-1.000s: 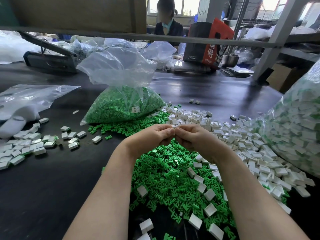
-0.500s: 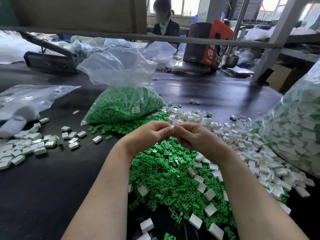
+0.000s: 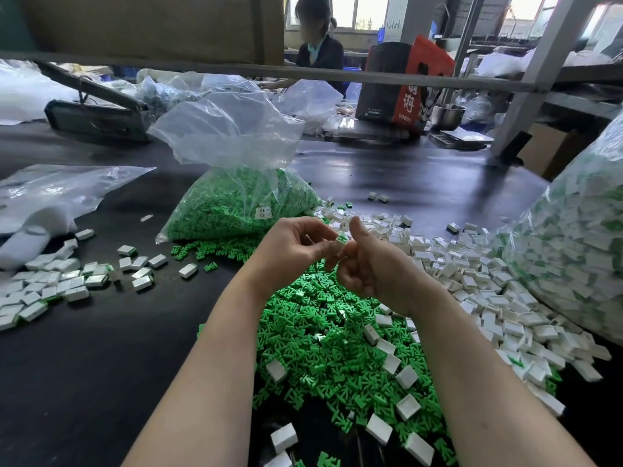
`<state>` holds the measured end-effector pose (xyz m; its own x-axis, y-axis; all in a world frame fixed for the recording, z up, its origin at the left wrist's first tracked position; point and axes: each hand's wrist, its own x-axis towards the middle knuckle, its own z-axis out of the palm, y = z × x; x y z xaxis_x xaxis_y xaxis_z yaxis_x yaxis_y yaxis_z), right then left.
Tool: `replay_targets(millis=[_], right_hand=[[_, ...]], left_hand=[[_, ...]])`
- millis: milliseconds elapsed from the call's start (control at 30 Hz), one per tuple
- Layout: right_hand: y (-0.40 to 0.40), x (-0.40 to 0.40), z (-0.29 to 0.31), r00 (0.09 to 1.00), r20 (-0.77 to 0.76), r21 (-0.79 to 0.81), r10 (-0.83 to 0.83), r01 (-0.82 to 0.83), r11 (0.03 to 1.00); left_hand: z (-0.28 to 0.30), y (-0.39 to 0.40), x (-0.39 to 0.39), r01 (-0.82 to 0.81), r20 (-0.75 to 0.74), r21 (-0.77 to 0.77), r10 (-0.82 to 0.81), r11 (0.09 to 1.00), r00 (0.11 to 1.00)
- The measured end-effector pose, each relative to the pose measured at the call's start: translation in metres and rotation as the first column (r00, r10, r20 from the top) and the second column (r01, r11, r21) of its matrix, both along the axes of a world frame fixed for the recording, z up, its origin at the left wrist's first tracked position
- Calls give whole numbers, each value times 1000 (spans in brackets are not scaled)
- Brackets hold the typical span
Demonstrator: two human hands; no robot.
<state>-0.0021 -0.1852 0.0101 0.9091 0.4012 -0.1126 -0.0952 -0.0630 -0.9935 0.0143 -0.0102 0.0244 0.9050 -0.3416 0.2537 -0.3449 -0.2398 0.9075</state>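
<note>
Your left hand (image 3: pixel 293 251) and right hand (image 3: pixel 377 267) meet at fingertips, both pinching white shell (image 3: pixel 338 246), green insert (image 3: pixel 343 237) showing at its top.

Risk, by judgement: press off-axis and insert seats crooked. Loosen pinch and small piece drops into green pile (image 3: pixel 323 342) just below hands, lost among loose parts.

Pose: left fingers curled inward; right thumb raised, other fingers folded; forearms converging.

Loose white shells (image 3: pixel 472 274) spread right of right hand. Finished pieces (image 3: pixel 50 284) well left of left hand.
</note>
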Motion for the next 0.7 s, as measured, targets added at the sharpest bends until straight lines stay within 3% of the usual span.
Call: replay_targets(millis=[300, 467, 700], right_hand=[[9, 3, -5, 995, -53, 193, -82, 91, 977], [9, 2, -5, 992, 18, 184, -122, 117, 976], [10, 1, -6, 982, 127, 127, -138, 122, 984]], left_hand=[[0, -2, 0, 11, -61, -66, -15, 998, 998], [-2, -13, 1, -32, -208, -183, -7, 983, 978], [-2, -24, -2, -95, -238, -224, 40, 970, 970]])
